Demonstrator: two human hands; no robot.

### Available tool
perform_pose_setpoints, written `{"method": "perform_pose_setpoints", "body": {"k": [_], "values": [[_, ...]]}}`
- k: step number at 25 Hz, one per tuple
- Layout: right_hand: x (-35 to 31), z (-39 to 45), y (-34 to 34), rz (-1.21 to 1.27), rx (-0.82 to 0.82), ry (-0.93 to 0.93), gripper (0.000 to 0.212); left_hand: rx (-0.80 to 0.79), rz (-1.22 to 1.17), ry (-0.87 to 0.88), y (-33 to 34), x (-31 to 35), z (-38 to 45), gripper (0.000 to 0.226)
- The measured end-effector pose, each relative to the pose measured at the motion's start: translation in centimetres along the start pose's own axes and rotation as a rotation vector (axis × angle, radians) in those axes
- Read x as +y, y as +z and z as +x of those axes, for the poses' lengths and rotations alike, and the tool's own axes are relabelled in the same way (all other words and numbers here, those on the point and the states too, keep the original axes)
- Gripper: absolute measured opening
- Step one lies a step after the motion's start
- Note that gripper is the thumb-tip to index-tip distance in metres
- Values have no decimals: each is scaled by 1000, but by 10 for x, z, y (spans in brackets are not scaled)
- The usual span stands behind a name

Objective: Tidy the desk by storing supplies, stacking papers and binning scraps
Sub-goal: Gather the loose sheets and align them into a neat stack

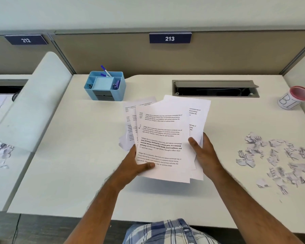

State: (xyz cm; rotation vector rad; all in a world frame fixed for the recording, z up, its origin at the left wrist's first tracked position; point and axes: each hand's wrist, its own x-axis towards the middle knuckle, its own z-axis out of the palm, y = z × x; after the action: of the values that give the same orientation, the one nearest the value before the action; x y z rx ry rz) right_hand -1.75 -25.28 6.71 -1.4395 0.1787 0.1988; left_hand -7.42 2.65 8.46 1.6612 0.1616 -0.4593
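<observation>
- Printed white paper sheets [163, 138], fanned and uneven, were held up between the two hands, lifted off the pale desk top [77, 155] so that a shadow fell under their near edge.
- At the fan's lower left edge the left hand [139, 161] gripped the sheets, thumb laid over the front page and fingers hidden behind.
- On the opposite edge the right hand [203, 152] clasped them the same way, thumb on the printed face and the rest of the hand behind the pages.
- Judged from the splayed corners, the step in hand was squaring the loose pages into one stack; doing it well would probably mean loosening both grips a little, standing the sheets on their long or short edge and tapping them on the desk until the edges lined up, then laying them flat.
- Several sheets jutted out beyond the left hand and looked likeliest to slip or crease if squeezed hard.
- Far beyond the left hand stood a light blue plastic desk organiser [105, 87] with blue pens [106, 71] in it.
- Well out past the right hand lay a scatter of torn white paper scraps [278, 161], not yet binned, and further off a red-rimmed white paper cup [294, 97] with handwritten letters.
</observation>
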Motion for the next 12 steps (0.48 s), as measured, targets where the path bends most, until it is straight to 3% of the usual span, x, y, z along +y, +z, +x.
{"method": "perform_pose_setpoints", "body": {"k": [4, 9, 12], "values": [[2, -4, 6, 2, 2, 12, 47, -2, 39, -17, -11, -5, 6, 75], [-7, -7, 11, -38, -17, -21, 49, -22, -381, -96, -25, 7, 22, 46], [-11, -8, 15, -85, -74, -49, 50, -61, -416, -92, -27, 18, 30, 46]]}}
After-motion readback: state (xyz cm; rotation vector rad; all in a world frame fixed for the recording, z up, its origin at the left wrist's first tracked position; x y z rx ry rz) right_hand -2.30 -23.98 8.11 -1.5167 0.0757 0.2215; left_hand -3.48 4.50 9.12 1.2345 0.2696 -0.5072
